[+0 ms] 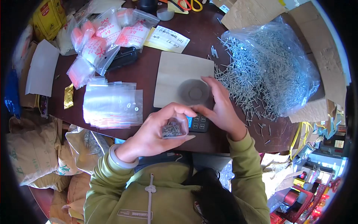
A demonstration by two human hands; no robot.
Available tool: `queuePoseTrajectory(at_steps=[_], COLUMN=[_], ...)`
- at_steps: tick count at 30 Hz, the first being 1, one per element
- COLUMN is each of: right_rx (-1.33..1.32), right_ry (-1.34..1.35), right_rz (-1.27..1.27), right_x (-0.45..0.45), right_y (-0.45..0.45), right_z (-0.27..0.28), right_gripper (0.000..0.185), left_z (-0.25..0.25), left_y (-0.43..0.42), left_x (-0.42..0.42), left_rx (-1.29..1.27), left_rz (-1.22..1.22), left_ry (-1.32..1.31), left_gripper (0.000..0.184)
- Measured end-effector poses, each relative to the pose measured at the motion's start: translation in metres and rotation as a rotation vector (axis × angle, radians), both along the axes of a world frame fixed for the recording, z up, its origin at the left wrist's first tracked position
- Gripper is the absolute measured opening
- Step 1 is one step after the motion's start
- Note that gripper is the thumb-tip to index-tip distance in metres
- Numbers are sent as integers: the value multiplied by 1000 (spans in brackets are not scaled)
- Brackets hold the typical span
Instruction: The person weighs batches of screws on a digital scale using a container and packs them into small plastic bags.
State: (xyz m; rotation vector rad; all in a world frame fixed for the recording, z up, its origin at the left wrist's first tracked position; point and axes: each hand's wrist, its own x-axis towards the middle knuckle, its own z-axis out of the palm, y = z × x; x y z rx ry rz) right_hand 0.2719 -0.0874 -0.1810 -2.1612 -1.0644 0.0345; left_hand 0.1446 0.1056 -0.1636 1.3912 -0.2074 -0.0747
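Note:
My left hand (154, 130) is wrapped round a small clear bag of screws (172, 128), held upright near the table's front edge. My right hand (220, 104) is beside a round translucent bowl (194, 92), its fingers curved and apart, with the index finger near the bowl's right rim. Nothing shows between those fingers. Under the bowl lies a pale square board (171, 74). A digital scale (198, 124) shows its lit display and buttons between my hands, partly hidden by them.
Many loose screws (257, 71) spill from a plastic bag in a cardboard box (317, 44) at the right. Empty zip bags (110, 104) lie at the left, below filled packets (108, 30). A black object (125, 58), a handwritten note (167, 39) and scissors (195, 5) are farther back.

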Motion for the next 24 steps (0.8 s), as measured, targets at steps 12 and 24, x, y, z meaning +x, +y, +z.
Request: queuePoseTrajectory(at_steps=[12,24], right_rx=[98,270], right_ry=[-60,171], right_rz=[487,67], right_x=[-58,-84], right_y=[1,-7], right_z=[72,68], right_gripper=[17,22], left_z=[1,2], left_y=[-10,-15], left_x=[-20,-41], left_rx=[-113,208], left_rz=[-90,-71], left_ry=[-79,-104], left_gripper=[54,30])
